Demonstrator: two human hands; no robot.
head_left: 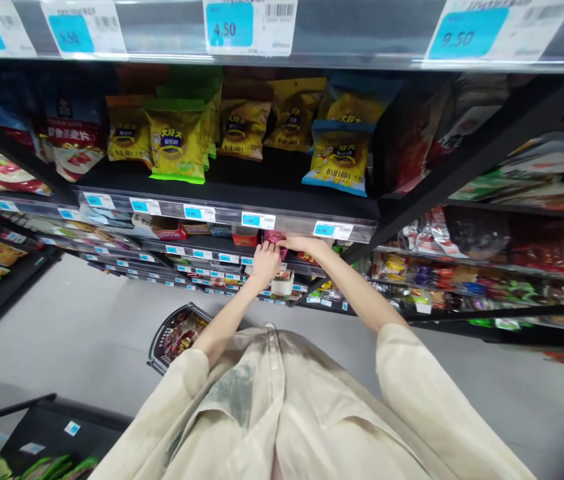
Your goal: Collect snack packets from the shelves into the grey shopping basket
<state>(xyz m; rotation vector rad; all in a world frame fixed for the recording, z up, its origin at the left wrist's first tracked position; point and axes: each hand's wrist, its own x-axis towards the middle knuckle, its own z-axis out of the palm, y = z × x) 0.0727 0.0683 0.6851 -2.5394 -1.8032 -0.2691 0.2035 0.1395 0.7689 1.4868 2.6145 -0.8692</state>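
Note:
Both my hands meet at a lower shelf, under the price-label edge. A small pink packet (273, 236) shows there, its kind not readable and its lower part hidden by my fingers. My left hand (266, 263) has its fingers curled against the front of the packet. From the right, my right hand (303, 245) reaches across with bent fingers that meet the packet near my left fingertips. To the left of my hands, a red box (245, 236) stands on the same shelf.
Yellow snack bags (176, 143) stand on the shelf above my hands. A dark shopping basket (156, 340) with packets in it is on the floor to my left. A slanted black shelf support (442, 170) rises at right. Packaged goods (437, 273) fill the right-hand shelves.

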